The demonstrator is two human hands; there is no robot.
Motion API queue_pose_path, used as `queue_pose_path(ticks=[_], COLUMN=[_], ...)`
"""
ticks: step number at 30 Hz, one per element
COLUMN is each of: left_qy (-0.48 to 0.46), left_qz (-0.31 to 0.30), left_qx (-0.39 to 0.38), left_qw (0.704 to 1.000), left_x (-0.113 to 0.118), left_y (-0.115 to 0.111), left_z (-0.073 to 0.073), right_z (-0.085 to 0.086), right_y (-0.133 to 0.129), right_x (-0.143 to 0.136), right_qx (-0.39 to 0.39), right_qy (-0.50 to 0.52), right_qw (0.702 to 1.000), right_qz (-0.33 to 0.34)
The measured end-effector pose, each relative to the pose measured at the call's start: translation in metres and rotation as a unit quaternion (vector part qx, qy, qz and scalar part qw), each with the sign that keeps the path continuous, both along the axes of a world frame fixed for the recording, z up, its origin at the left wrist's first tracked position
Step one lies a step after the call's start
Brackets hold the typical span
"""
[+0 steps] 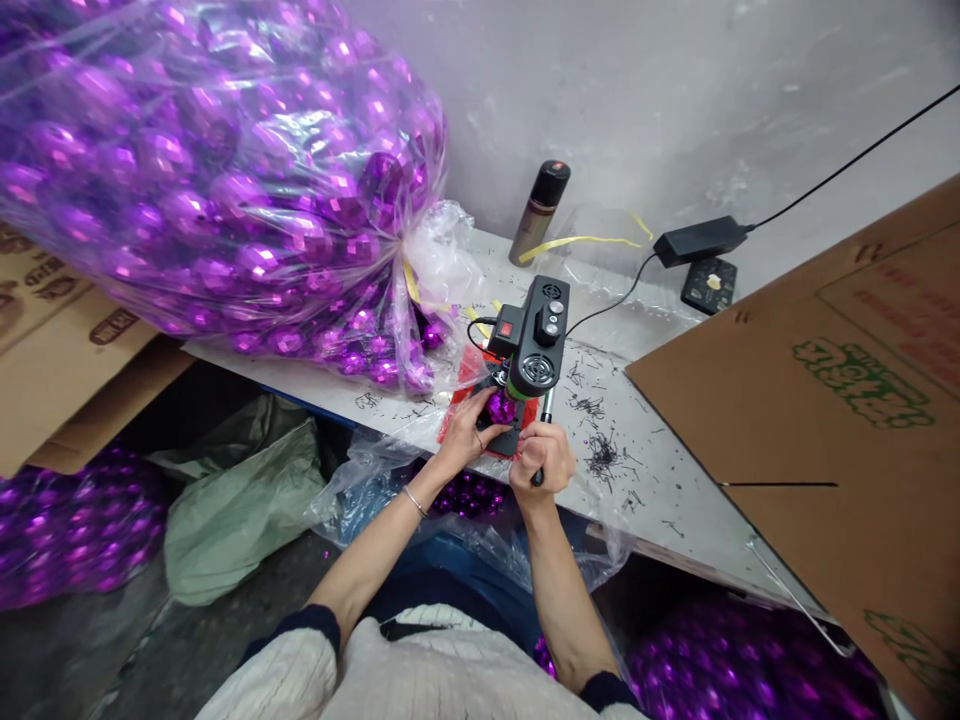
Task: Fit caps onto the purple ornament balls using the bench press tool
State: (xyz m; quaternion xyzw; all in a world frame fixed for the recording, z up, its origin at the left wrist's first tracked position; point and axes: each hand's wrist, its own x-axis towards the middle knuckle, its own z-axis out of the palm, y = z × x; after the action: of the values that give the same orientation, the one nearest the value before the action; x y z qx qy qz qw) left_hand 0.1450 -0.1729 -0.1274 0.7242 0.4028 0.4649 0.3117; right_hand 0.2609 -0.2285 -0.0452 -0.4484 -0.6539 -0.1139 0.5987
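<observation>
A small black bench drill press (546, 325) stands on a red sheet (463, 395) at the table's near edge. Under its head sits a shiny purple faceted ball (500, 407), gripped between the thumb and fingers of my left hand (463, 436). My right hand (545, 458) is wrapped round the machine's lever (548, 404), whose black end pokes out below the fist. The ball's contact with the drill tip is hidden by the machine head.
A big clear bag of purple balls (225, 190) fills the left side. Behind the machine are a spray can (540, 212) and a power adapter (701, 241). Black shavings (602, 455) litter the table (660, 490). A cardboard box (825, 400) stands right; more balls (469, 494) lie below.
</observation>
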Motion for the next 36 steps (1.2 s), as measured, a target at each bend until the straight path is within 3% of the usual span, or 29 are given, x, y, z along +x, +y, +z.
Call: queue_pose_path(ticks=[36], left_qy=[0.002], left_qz=[0.0], left_qx=[0.0], left_qw=[1.0], left_x=[-0.001], left_y=[0.0], left_z=[-0.0003], right_z=[-0.0091], right_y=[0.0006], right_x=[-0.0003], right_qx=[0.008], right_qy=[-0.004], right_qw=[1.0], right_qz=[-0.001])
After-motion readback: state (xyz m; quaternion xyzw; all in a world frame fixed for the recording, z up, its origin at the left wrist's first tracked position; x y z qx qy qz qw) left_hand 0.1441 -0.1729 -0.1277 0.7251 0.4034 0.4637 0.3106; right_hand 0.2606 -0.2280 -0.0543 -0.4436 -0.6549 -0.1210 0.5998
